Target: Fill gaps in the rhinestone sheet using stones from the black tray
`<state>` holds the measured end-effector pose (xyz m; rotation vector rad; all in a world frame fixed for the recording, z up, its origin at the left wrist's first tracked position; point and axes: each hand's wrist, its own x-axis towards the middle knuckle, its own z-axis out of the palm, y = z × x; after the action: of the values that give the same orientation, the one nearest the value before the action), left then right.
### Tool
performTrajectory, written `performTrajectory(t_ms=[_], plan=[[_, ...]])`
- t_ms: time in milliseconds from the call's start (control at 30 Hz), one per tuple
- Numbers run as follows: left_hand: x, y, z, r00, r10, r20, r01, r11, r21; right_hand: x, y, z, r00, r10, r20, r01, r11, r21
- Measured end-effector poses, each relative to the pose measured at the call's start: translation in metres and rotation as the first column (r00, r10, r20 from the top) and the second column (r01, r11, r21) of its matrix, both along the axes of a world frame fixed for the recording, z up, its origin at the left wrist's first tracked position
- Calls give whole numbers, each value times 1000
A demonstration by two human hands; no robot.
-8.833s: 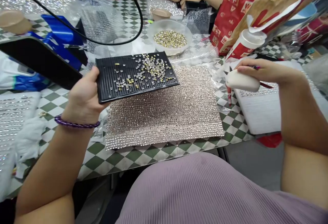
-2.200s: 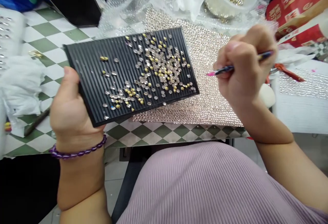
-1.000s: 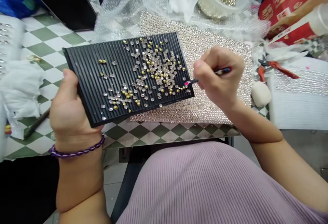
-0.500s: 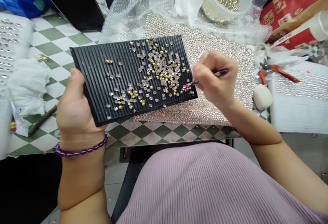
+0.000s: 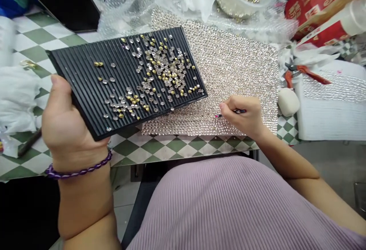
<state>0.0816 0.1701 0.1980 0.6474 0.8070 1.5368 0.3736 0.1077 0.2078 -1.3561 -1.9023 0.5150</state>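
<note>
- Left hand (image 5: pixel 68 128): closed on the left end of the black ridged tray (image 5: pixel 74 67), thumb along the edge; purple bead bracelet (image 5: pixel 81 172) at the wrist.
- Black ridged tray: held tilted, overlapping the left part of the stone-covered sheet (image 5: pixel 243 67) in view. Clear and yellow-backed loose stones (image 5: pixel 168 71) lie scattered on it, densest toward its right end.
- Right hand (image 5: pixel 244 114): narrow grip, fingers closed on a slim pen-like tool (image 5: pixel 239 111). Its pink tip is at the lower part of the sheet; contact cannot be determined.
- Stone-covered sheet: lying on the green-and-white checked tablecloth (image 5: pixel 183 145), near the table's front edge.
- Beyond the sheet: bubble wrap (image 5: pixel 122 17) and a translucent bowl (image 5: pixel 236 8) of stones.
- Right of the sheet: a white rounded lump (image 5: pixel 288 102), red-handled pliers (image 5: pixel 313 74) and a white panel (image 5: pixel 328 116) bearing rows of stones.
</note>
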Motion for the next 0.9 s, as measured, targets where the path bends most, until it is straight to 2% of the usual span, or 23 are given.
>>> performTrajectory(t_ms=[100,367,467,567,633,733,900], plan=[[0,1,-1,1000,16,6,-16,1000,-16,-2,2,0,997,19,75,-19,1000,-7],[-1,0,1,998,-56,-29,57,998,32,-3,1,1,996,40,84,-42,999,23],[0,0,2,1000,-19,-11,19,1000,-1,-5,6,8,998,4,-69,0,999,47],[1,0,3,1000,-14,27,15,999,-45,-15,22,21,939,-53,-341,103,986,132],[2,0,5,999,-22,50,26,998,-64,-24,36,29,910,-21,-415,105,978,181],[1,1,5,999,13,46,-8,994,-109,-35,52,33,937,6,-348,53,986,160],[-2,2,0,998,36,54,-29,992,-121,-39,59,27,973,34,-228,-6,993,121]])
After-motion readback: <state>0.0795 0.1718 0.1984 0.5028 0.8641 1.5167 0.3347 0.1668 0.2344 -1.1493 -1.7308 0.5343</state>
